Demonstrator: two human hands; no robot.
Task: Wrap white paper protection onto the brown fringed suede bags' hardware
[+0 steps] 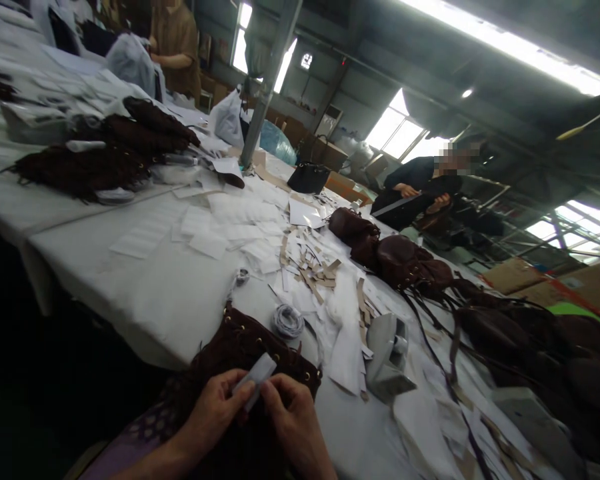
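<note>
My left hand [223, 403] is closed on a narrow white strip [261, 371], thumb on top, possibly foam or paper wrapping. My right hand [295, 417] pinches at the strip's right edge with thumb and forefinger. What is inside the strip, if anything, is hidden. Both hands are above a dark brown suede-like bag [247, 333] with fringe and brass-coloured eyelets, which lies at the table's near edge. A coil wrapped in pale plastic [287, 321] rests against the bag's upper edge. A smaller wrapped piece [241, 277] is joined to its left corner.
A grey tape dispenser [387, 360] stands right of the bag. Paper scraps [310, 263] and white sheets [207, 243] litter the white-covered table [105, 247]. Brown bags [397, 257] line the right side; fringed bags [85, 170] lie left. A post [270, 87] rises behind. Two people work farther off.
</note>
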